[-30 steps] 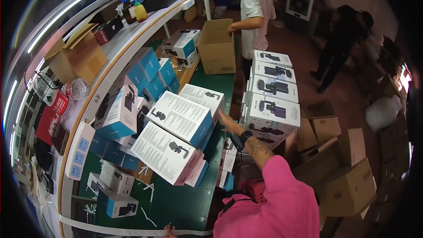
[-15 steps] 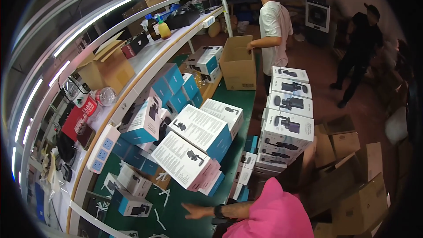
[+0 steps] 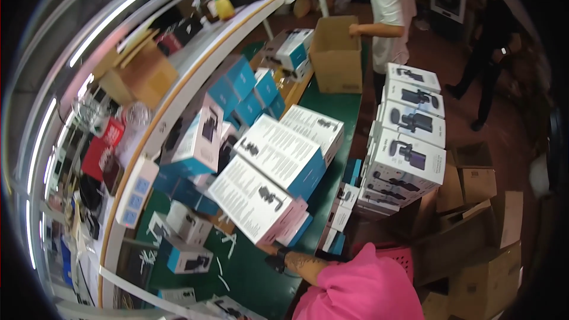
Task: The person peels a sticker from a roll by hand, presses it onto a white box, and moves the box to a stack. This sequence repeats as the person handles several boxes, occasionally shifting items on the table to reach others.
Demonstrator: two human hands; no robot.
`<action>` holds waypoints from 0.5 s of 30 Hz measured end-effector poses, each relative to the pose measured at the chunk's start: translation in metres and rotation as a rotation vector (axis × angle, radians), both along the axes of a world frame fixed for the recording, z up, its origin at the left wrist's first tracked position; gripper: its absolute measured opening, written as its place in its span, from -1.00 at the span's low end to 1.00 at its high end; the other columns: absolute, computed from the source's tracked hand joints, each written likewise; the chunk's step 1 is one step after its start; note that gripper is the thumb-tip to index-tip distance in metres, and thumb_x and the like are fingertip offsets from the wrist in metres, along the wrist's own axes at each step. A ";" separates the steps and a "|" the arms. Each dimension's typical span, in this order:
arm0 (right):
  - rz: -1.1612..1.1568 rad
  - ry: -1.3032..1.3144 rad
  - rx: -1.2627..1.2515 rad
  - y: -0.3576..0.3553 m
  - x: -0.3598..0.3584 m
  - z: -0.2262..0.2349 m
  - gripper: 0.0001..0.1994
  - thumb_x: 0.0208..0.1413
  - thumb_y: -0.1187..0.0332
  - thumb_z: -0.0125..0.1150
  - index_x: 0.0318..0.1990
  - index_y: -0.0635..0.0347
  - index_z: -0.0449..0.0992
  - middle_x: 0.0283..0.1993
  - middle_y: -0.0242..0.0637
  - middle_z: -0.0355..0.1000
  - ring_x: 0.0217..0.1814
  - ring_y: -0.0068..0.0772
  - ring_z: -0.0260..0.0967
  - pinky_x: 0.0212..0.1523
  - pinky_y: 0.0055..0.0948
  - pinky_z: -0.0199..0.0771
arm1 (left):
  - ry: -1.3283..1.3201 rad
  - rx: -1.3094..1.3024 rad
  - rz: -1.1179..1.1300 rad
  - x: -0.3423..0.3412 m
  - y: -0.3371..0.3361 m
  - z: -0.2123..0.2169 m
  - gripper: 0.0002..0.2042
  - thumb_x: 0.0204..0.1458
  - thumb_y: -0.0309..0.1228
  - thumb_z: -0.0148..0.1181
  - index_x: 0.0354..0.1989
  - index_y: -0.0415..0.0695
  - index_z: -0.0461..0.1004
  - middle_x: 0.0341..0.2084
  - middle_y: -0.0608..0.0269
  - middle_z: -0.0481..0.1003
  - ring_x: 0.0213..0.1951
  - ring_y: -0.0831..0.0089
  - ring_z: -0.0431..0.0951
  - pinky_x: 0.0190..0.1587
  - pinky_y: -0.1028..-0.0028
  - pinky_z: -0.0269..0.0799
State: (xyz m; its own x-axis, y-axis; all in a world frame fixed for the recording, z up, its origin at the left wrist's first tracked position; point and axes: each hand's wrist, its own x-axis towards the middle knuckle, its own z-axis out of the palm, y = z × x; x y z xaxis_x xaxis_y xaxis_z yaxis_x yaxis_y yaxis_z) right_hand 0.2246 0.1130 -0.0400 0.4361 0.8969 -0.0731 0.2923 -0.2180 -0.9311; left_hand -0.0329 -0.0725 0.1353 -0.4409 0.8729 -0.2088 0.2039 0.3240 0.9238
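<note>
My right hand [image 3: 271, 249] reaches in from a pink sleeve, with a dark watch on its wrist. It is at the near lower edge of a white microphone box [image 3: 252, 198], whose picture and printed side face up. The box overhangs my fingers, so their grip cannot be seen. Two similar white and blue boxes [image 3: 283, 153] lie tilted against it, farther along the green table [image 3: 252, 278]. Below its near corner, a blue-sided box [image 3: 296, 231] pokes out. My left hand is outside the picture.
Stacked microphone boxes [image 3: 403, 160] stand right of the table. More boxes [image 3: 189, 258] and paper strips lie at left. A person in white [image 3: 388, 18] touches an open carton [image 3: 336, 56]; another in black [image 3: 492, 41] stands beyond. Cartons [image 3: 486, 278] lie lower right, near a pink basket [image 3: 403, 258].
My right hand has moved from the bare table top up to the near edge of the white box. The whole view has shifted, so the scene sits higher and farther right.
</note>
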 end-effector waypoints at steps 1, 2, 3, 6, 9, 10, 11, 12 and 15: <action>-0.004 0.015 0.008 -0.004 0.009 0.009 -0.31 0.25 -0.04 0.13 0.39 0.23 0.22 0.44 0.04 0.17 0.49 0.02 0.08 0.41 -0.14 0.11 | -0.126 -0.028 0.039 -0.021 0.004 -0.027 -0.55 0.14 -0.18 0.23 0.08 -0.27 0.48 -0.06 0.06 0.54 -0.07 0.21 0.50 0.02 0.26 0.44; -0.023 0.023 0.015 -0.004 0.021 0.011 -0.31 0.25 -0.04 0.13 0.39 0.23 0.22 0.44 0.04 0.17 0.49 0.03 0.07 0.41 -0.14 0.10 | -0.128 -0.049 0.043 -0.025 0.007 -0.033 -0.55 0.14 -0.19 0.23 0.09 -0.27 0.47 -0.06 0.05 0.54 -0.07 0.21 0.50 0.02 0.27 0.44; -0.039 0.036 0.021 -0.003 0.031 0.016 -0.30 0.25 -0.05 0.13 0.39 0.23 0.22 0.45 0.05 0.16 0.50 0.03 0.06 0.42 -0.14 0.09 | -0.090 -0.061 0.048 -0.022 0.009 -0.030 -0.56 0.15 -0.21 0.23 0.09 -0.27 0.46 -0.06 0.05 0.54 -0.07 0.22 0.50 0.02 0.28 0.44; -0.106 0.071 0.031 0.008 0.070 0.026 -0.29 0.25 -0.06 0.13 0.39 0.24 0.22 0.45 0.06 0.15 0.51 0.03 0.04 0.44 -0.15 0.06 | 0.028 -0.196 0.074 0.001 0.019 -0.015 -0.56 0.16 -0.25 0.23 0.12 -0.29 0.43 -0.05 0.05 0.54 -0.07 0.23 0.51 0.01 0.30 0.44; -0.214 0.136 0.118 0.016 0.112 0.022 -0.22 0.22 -0.10 0.14 0.38 0.37 0.19 0.44 0.19 0.13 0.51 0.10 0.03 0.46 -0.18 0.03 | 0.257 -0.444 0.115 0.026 0.027 0.006 -0.56 0.17 -0.28 0.22 0.14 -0.30 0.41 -0.03 0.05 0.53 -0.07 0.24 0.51 0.01 0.32 0.44; -0.149 0.195 0.015 0.024 0.129 0.017 -0.17 0.20 -0.13 0.12 0.36 0.48 0.17 0.42 0.28 0.12 0.50 0.15 0.05 0.47 -0.19 0.01 | 0.125 -0.313 0.091 0.025 0.033 -0.009 -0.61 0.18 -0.32 0.22 0.09 -0.31 0.42 -0.05 0.05 0.53 -0.07 0.26 0.53 0.00 0.32 0.48; -0.172 0.235 -0.089 0.029 0.136 0.014 -0.16 0.20 -0.13 0.11 0.35 0.51 0.18 0.40 0.32 0.14 0.49 0.16 0.05 0.46 -0.22 0.03 | -0.016 -0.186 0.074 0.021 0.037 -0.022 -0.66 0.19 -0.36 0.21 0.05 -0.33 0.43 -0.07 0.05 0.53 -0.07 0.27 0.54 -0.02 0.31 0.52; -0.141 0.065 -0.082 0.035 0.135 0.020 -0.20 0.21 -0.11 0.10 0.34 0.48 0.21 0.39 0.29 0.17 0.49 0.15 0.07 0.46 -0.21 0.04 | -0.262 0.094 0.089 0.007 0.032 -0.038 -0.75 0.21 -0.44 0.20 -0.04 -0.36 0.46 -0.11 0.05 0.54 -0.07 0.29 0.57 -0.06 0.30 0.61; 0.133 -0.140 0.030 0.012 0.199 0.019 -0.59 0.35 0.23 -0.12 0.14 0.37 0.41 0.16 0.11 0.38 0.24 0.04 0.28 0.30 -0.19 0.24 | -0.267 0.078 0.079 0.008 0.047 -0.052 -0.74 0.14 -0.46 0.28 -0.08 -0.38 0.47 -0.14 0.00 0.58 -0.16 0.24 0.64 -0.07 0.28 0.65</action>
State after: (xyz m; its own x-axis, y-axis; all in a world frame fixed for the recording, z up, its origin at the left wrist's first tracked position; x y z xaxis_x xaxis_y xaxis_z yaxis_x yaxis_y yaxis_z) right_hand 0.4241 0.1248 -0.0214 0.3176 0.9482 0.0077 0.4441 -0.1415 -0.8847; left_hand -0.0247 -0.0254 0.0829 -0.4465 0.8561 -0.2602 -0.0726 0.2551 0.9642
